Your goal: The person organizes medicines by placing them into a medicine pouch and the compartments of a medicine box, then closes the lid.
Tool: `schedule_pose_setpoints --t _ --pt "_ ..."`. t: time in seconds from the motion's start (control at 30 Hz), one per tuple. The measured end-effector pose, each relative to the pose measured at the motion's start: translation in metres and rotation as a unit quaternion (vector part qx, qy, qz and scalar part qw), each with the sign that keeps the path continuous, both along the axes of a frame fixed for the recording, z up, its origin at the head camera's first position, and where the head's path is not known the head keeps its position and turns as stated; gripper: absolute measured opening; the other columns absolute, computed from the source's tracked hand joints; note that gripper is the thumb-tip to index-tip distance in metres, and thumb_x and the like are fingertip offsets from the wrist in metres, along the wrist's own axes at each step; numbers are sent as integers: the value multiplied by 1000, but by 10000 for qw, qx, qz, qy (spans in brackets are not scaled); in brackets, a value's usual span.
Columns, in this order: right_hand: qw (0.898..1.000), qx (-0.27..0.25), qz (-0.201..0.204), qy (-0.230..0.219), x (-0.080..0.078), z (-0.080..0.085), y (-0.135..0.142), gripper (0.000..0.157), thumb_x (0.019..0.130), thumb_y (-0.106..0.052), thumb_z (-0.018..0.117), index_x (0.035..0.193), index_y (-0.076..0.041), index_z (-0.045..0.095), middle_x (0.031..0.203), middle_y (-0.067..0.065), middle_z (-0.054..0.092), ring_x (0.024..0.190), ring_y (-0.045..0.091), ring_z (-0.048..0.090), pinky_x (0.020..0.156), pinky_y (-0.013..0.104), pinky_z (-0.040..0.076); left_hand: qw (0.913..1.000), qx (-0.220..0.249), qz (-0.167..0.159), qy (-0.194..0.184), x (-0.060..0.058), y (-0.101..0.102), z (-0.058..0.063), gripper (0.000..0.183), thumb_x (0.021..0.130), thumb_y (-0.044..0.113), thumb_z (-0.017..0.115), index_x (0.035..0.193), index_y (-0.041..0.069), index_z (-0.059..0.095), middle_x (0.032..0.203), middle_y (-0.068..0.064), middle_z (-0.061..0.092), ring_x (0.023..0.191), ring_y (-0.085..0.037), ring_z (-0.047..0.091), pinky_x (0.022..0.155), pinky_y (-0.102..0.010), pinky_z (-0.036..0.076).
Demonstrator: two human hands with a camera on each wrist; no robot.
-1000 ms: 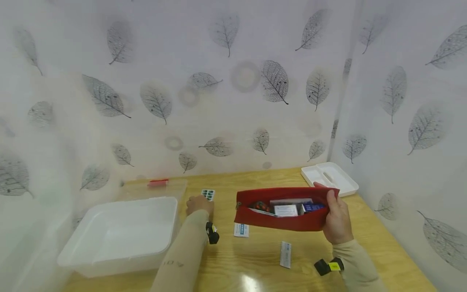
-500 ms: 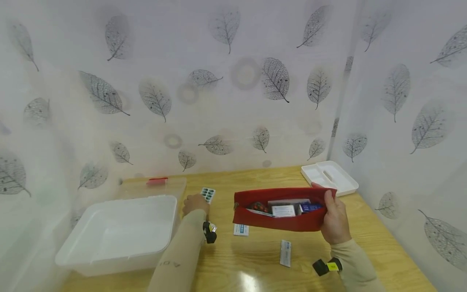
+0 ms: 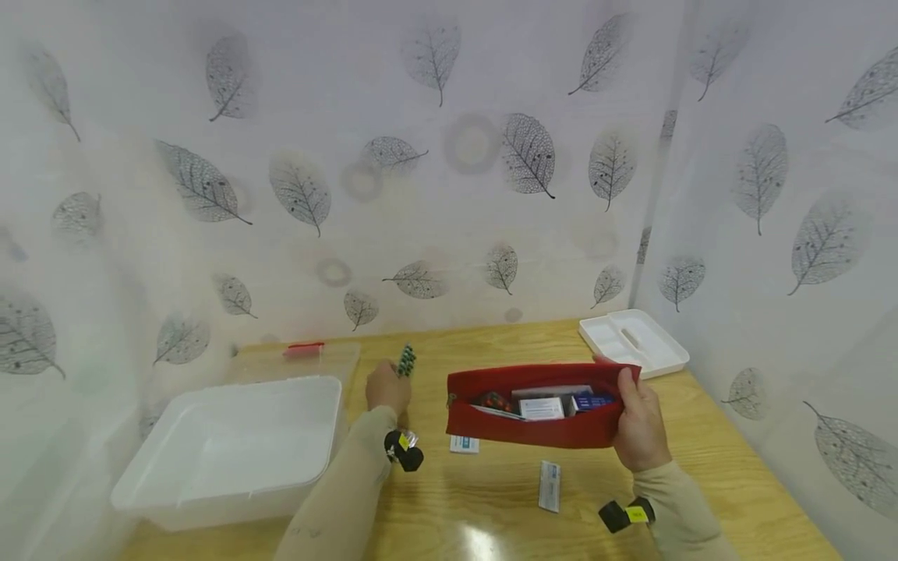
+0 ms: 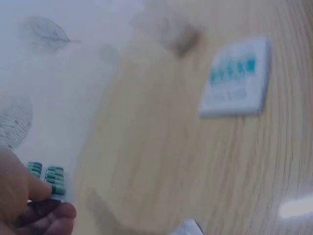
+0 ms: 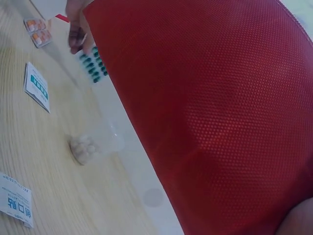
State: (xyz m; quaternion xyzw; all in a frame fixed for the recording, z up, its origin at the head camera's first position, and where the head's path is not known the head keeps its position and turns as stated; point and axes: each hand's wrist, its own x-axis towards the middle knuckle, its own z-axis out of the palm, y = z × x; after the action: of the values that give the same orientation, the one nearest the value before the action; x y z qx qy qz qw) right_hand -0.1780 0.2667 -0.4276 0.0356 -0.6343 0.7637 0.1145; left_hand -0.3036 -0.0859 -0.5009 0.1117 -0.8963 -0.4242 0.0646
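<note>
The right hand (image 3: 641, 430) grips the red pouch (image 3: 540, 434) by one end. Left of the pouch, the left hand (image 3: 387, 388) pinches a green blister pack (image 3: 407, 361).

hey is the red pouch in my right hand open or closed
Open: the red pouch gapes in the head view, with a white box visible inside.

In the head view, a red pouch (image 3: 533, 434) is held gaping at lower right of centre; a green-capsule blister pack (image 3: 407, 361) is held steeply tilted, left of centre.
</note>
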Motion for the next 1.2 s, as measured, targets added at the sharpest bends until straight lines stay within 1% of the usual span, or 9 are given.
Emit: schedule_pose_setpoints --t 0.2,0.37,0.47,0.6,0.7,0.83,0.97,1.07,1.2 --pt "9997 106 126 -167 0 -7 -5 57 104 -42 31 141 0 42 109 -3 64 98 14 60 78 35 52 9924 681 -107 1019 25 5 38 16 90 8 65 103 -1 63 88 -13 66 77 -24 64 62 -32 54" --pt "9996 125 149 -199 0 -9 -7 58 103 -44 30 141 -2 43 110 -3 65 97 14 61 78 35 53 9601 1913 -257 2023 59 -2 81 18 92 6 64 108 -2 63 93 -16 67 79 -25 66 65 -27 56" --pt "9995 189 140 -217 0 -10 -9 57 103 -44 31 140 -3 44 109 -4 65 97 14 61 77 36 53 9439 2238 -573 2362 80 -9 100 18 93 7 64 109 0 62 98 -14 67 83 -23 66 70 -25 56" --pt "9994 185 123 -250 1 -12 -12 54 103 -43 32 139 -5 47 107 -4 66 96 15 62 76 36 54 9365 1793 -1054 2825 104 -15 117 17 92 8 65 107 2 63 98 -10 69 81 -20 65 69 -24 55" --pt "9993 175 192 -274 2 -11 -15 55 103 -43 32 139 -4 47 107 -4 66 95 17 63 76 37 54 9220 1431 -1499 3271 119 -16 127 17 89 3 67 106 3 65 96 -8 70 80 -18 66 68 -23 55" --pt "9988 293 234 -303 3 -10 -17 58 103 -44 32 139 -1 45 106 -4 66 94 16 63 76 38 54 8816 901 -2399 3963 128 -12 137 23 83 -7 70 103 2 66 92 -8 71 75 -17 68 66 -23 55" --pt "9987 358 244 -276 5 -11 -19 57 103 -44 31 138 -1 45 106 -3 65 94 15 62 76 38 54 8422 191 -3335 4232 132 -4 142 26 81 -6 72 104 5 67 90 -3 71 72 -11 66 63 -17 51" --pt "9984 402 308 -261 7 -11 -20 56 103 -44 31 138 -3 46 108 -3 64 95 16 62 77 39 54 8246 -360 -3775 4197 133 1 141 34 82 -5 71 113 8 65 94 -1 71 76 -6 64 65 -15 50" --pt "9977 494 393 -259 10 -9 -21 56 103 -45 30 139 -4 45 110 -2 63 97 16 61 77 40 54 8015 -1137 -4041 4258 135 7 140 39 82 -6 68 118 9 65 101 -1 70 85 -8 66 74 -21 53"
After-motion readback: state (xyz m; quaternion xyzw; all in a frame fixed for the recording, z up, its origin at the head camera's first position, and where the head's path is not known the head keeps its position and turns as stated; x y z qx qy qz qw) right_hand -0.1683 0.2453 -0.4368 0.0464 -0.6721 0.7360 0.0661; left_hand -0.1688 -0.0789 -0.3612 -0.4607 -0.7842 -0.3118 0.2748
